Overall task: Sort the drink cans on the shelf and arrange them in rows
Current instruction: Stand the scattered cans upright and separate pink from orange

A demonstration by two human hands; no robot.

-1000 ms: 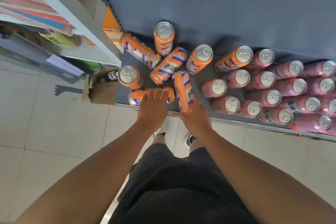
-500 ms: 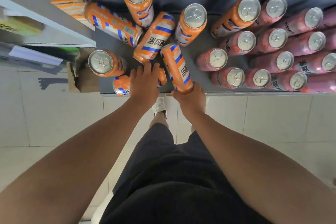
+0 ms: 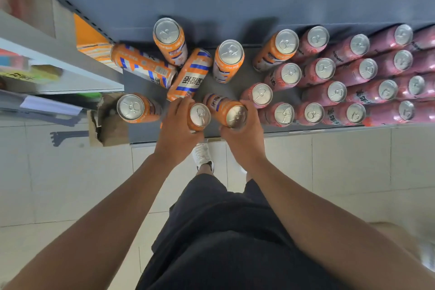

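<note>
At the shelf's (image 3: 146, 133) front edge, our left hand (image 3: 176, 132) is curling its fingers round one orange can (image 3: 200, 116). The can is standing upright, top facing us, at the hand's 2 o'clock. Our right hand (image 3: 246, 141) is clasping a second orange can (image 3: 223, 107), tilting along 10 to 4 o'clock, at the hand's 11 o'clock.
</note>
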